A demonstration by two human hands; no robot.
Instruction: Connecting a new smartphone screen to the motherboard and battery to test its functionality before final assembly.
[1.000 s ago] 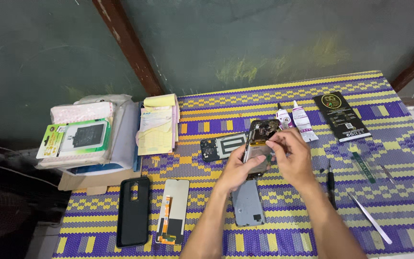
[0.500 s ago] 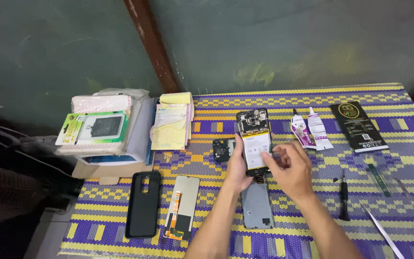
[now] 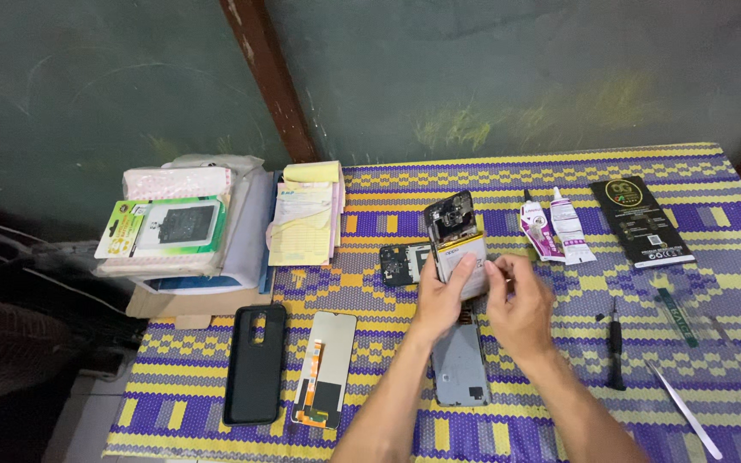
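my left hand (image 3: 441, 300) now grips the opened phone (image 3: 456, 243) mid-table, raised upright; right hand (image 3: 521, 304) pinches its edge, battery out next i guess.

Black phone case (image 3: 255, 363) lies beside a display panel (image 3: 325, 368); two glue tubes (image 3: 557, 235), screwdriver (image 3: 615, 343), tweezers (image 3: 683, 410) rest rightward.

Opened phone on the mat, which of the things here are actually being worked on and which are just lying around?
In hand:
- opened phone, held by left hand
- right hand at its lower edge

Lying about:
- grey back cover
- display panel
- black case
- small black frame part
- two glue tubes
- screwdriver
- tweezers
- black packet
- receipt books
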